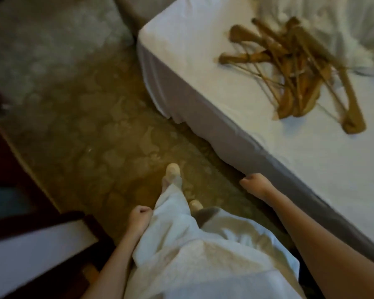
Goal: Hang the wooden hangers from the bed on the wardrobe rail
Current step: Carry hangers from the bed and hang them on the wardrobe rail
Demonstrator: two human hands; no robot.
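A tangled pile of several wooden hangers (298,70) lies on the white bed (203,61) at the upper right, near a crumpled white duvet. My right hand (256,185) hangs beside the bed's lower edge, fingers curled with nothing in them, well short of the hangers. Down by my white skirt, my left hand (139,219) is loosely closed and holds nothing. The wardrobe rail is out of view.
Patterned brownish carpet (91,134) runs between the bed and dark wooden furniture (20,212) at the left. My feet in light shoes (173,171) stand on the carpet close to the bed's side. The crumpled duvet (343,24) covers the bed's far right.
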